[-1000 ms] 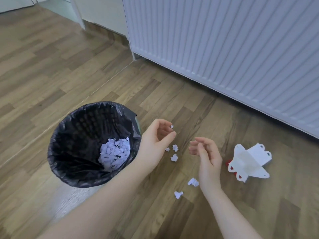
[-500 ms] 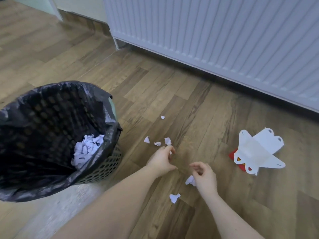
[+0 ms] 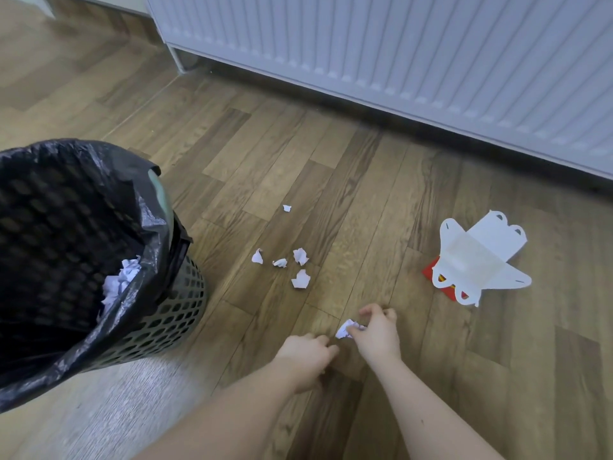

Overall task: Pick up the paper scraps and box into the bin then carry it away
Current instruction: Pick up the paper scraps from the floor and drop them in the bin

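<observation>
A mesh bin (image 3: 172,313) lined with a black bag stands at the left, with paper scraps (image 3: 121,280) inside. Several loose scraps (image 3: 300,278) lie on the wooden floor to its right. A flattened white box (image 3: 477,257) with red underneath lies further right. My right hand (image 3: 376,333) pinches a crumpled scrap (image 3: 345,328) at floor level. Just left of it, my left hand (image 3: 305,358) is curled knuckles-up on the floor, over the spot where another scrap lay. That scrap is hidden under the fingers.
A white ribbed radiator panel (image 3: 398,54) runs along the back, raised slightly off the floor. A pale grey mat (image 3: 109,410) lies in front of the bin. Bare floorboards stretch between the scraps and the box.
Both hands dropped from near the bin's rim to the floor and drew toward me. The right closed on one scrap, and the left now covers the nearest one. The view moved closer.
</observation>
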`<state>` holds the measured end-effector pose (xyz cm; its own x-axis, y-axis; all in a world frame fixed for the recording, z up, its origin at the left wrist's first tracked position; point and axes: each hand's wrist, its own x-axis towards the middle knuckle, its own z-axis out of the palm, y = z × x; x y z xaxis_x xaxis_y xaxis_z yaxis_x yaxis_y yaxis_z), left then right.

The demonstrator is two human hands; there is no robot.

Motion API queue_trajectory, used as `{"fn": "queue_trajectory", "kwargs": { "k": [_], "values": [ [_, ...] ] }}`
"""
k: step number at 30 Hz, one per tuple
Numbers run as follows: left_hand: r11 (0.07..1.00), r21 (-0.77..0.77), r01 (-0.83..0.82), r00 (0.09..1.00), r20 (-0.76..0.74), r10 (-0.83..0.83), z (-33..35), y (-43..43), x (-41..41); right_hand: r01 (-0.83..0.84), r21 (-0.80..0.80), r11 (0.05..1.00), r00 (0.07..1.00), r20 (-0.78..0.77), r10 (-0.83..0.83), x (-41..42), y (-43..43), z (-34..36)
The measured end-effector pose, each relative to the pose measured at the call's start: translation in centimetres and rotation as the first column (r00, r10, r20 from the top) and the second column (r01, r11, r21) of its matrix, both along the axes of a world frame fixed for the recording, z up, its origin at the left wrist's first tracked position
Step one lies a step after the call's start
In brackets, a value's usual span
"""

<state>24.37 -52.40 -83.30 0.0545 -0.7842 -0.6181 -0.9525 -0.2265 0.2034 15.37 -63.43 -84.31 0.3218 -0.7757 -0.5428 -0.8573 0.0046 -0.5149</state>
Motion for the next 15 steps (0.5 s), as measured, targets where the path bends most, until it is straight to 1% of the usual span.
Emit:
{"fn": "queue_trajectory", "kwargs": {
  "k": [5, 8, 10, 12, 14, 15],
  "values": [
    [0.994, 0.002, -0.108, 0.994, -0.002, 0.108, -0.5, -0.1, 0.4, 0.0, 0.026, 1.0, 1.0, -0.018, 0.0, 0.3, 0.1, -0.3],
    [0.965, -0.082, -0.248, 0.969, -0.006, 0.248, -0.3, -0.8, 1.2, -0.028, 0.028, 0.999, 0.999, -0.041, 0.029, 0.4, -0.2, -0.1],
    [0.905, -0.142, -0.4, 0.916, -0.066, 0.395, 0.2, -1.7, 1.9, -0.043, 0.031, 0.999, 0.998, -0.05, 0.045, 0.6, -0.4, 0.1],
    [0.817, -0.157, -0.555, 0.83, -0.176, 0.53, 0.7, -2.5, 2.6, -0.037, 0.045, 0.998, 0.998, -0.048, 0.04, 0.6, -0.6, 0.1],
    [0.753, -0.144, -0.643, 0.76, -0.248, 0.601, 1.1, -3.1, 2.8, -0.052, 0.048, 0.997, 0.996, -0.066, 0.055, 0.6, -0.6, 0.1],
    [0.743, -0.134, -0.656, 0.747, -0.259, 0.613, 1.2, -3.4, 2.8, -0.064, 0.052, 0.997, 0.995, -0.075, 0.068, 0.6, -0.6, 0.1]
  ]
}}
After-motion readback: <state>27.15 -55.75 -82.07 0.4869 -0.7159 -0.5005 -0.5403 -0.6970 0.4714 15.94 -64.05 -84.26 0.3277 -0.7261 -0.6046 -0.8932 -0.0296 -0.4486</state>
